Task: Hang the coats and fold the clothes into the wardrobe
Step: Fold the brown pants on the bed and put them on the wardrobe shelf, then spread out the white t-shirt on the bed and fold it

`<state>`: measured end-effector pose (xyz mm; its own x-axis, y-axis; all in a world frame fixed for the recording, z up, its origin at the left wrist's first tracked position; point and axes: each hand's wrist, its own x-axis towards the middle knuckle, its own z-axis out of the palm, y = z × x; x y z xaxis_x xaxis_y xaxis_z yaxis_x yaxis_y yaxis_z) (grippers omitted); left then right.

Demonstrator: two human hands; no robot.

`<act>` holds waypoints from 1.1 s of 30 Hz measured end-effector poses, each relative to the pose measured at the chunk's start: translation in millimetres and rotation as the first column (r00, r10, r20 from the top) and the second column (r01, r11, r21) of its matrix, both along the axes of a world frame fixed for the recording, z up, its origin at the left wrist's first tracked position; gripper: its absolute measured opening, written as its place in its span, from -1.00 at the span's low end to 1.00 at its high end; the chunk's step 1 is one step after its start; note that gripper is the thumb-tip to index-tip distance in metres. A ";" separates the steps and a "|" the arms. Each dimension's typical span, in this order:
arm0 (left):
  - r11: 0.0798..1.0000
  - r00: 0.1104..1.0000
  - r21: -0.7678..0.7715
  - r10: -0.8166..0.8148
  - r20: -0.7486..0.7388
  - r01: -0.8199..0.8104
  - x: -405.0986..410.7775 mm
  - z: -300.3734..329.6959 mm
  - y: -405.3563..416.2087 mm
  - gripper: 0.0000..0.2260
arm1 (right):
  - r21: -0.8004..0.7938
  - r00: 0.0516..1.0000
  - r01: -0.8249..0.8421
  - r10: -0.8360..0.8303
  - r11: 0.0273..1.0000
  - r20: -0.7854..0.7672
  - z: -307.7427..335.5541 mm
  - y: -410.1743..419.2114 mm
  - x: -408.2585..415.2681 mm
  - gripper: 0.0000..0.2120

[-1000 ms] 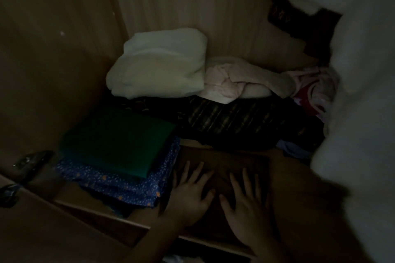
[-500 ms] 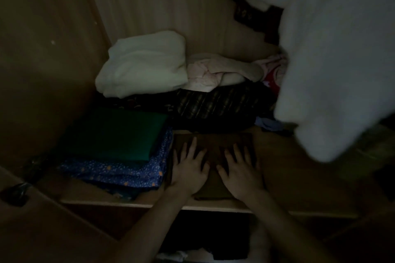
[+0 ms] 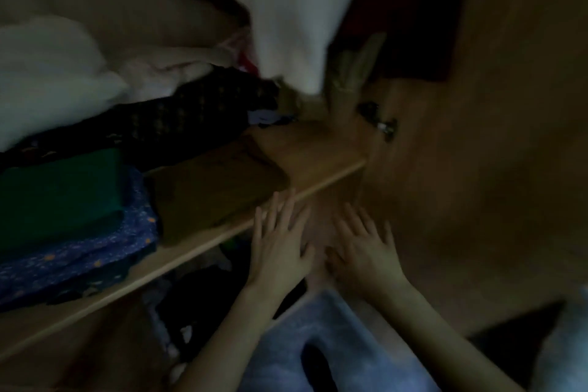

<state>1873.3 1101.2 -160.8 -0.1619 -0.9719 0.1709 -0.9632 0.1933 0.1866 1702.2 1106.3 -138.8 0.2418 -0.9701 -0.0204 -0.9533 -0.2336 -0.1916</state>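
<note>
A folded brown garment [image 3: 216,188] lies flat on the wooden wardrobe shelf [image 3: 318,149]. To its left, a folded green cloth [image 3: 60,197] rests on a blue patterned one [image 3: 79,254]. My left hand [image 3: 280,242] and my right hand [image 3: 366,248] hover side by side just in front of the shelf edge, fingers spread and holding nothing. Both are off the brown garment. A white coat [image 3: 296,9] hangs above the shelf's right end.
White [image 3: 47,73] and pink [image 3: 165,73] clothes top a dark checked pile [image 3: 191,108] at the back of the shelf. A hinge [image 3: 378,121] sits on the right wardrobe panel. Dark clothes lie below the shelf. The view is dim and blurred.
Both hands have left the brown garment and pulled back off the shelf toward me. The view has swung to the right, so the shelf now runs diagonally.
</note>
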 end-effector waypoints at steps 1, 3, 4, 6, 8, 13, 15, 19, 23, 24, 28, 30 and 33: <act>0.998 0.998 0.004 -0.056 0.004 0.056 -17.1 -3.9 9.6 -0.41 | 0.035 0.998 0.061 -0.061 0.998 -0.012 -1.1 19.2 -16.4 -0.36; 0.987 0.988 0.026 -0.157 -0.010 0.157 -49.7 -8.3 31.2 -0.39 | 0.068 0.983 0.182 -0.178 0.981 -0.053 -2.4 58.2 -48.1 -0.37; 0.978 0.978 0.041 -0.205 -0.023 0.206 -65.4 -9.1 42.1 -0.38 | 0.068 0.971 0.236 -0.232 0.969 -0.063 -1.2 77.6 -62.4 -0.36; 0.947 0.950 0.074 -0.310 -0.033 0.311 -96.1 -9.4 62.6 -0.36 | 0.069 0.938 0.342 -0.336 0.937 -0.079 1.6 113.6 -88.7 -0.35; 0.906 0.911 0.097 -0.412 -0.032 0.413 -128.0 -7.1 80.9 -0.35 | 0.063 0.896 0.442 -0.438 0.895 -0.073 2.2 146.0 -116.0 -0.35; 0.772 0.776 0.103 -0.630 -0.009 0.628 -223.0 12.7 133.4 -0.34 | 0.021 0.769 0.639 -0.639 0.769 -0.011 6.8 231.3 -187.3 -0.34; 0.723 0.725 0.093 -0.689 0.024 0.684 -261.2 15.9 155.9 -0.34 | 0.028 0.711 0.703 -0.704 0.710 -0.004 7.1 266.9 -217.0 -0.37; 0.628 0.627 0.065 -0.778 0.033 0.776 -343.9 12.8 212.0 -0.35 | -0.018 0.592 0.806 -0.805 0.592 0.022 4.0 344.7 -279.4 -0.37; 0.522 0.526 0.115 -0.851 -0.003 0.845 -436.4 1.2 293.3 -0.37 | 0.035 0.469 0.882 -0.883 0.470 0.019 -0.3 441.0 -349.1 -0.37; 0.495 0.499 0.130 -0.866 0.000 0.859 -458.7 -2.3 314.8 -0.37 | 0.044 0.445 0.894 -0.895 0.445 0.018 0.0 466.5 -367.2 -0.38; 0.387 0.388 0.170 -0.921 0.029 0.906 -534.2 -15.7 387.0 -0.39 | 0.059 0.364 0.930 -0.932 0.364 0.011 -3.0 551.0 -434.0 -0.38; 0.352 0.355 0.189 -0.935 0.018 0.917 -562.8 -19.1 413.1 -0.40 | 0.072 0.336 0.939 -0.942 0.336 0.014 -2.8 581.2 -461.2 -0.38; 0.312 0.330 0.246 -0.944 -0.034 0.918 -597.4 -22.8 439.7 -0.42 | 0.092 0.308 0.946 -0.951 0.310 0.038 -2.8 614.6 -490.8 -0.38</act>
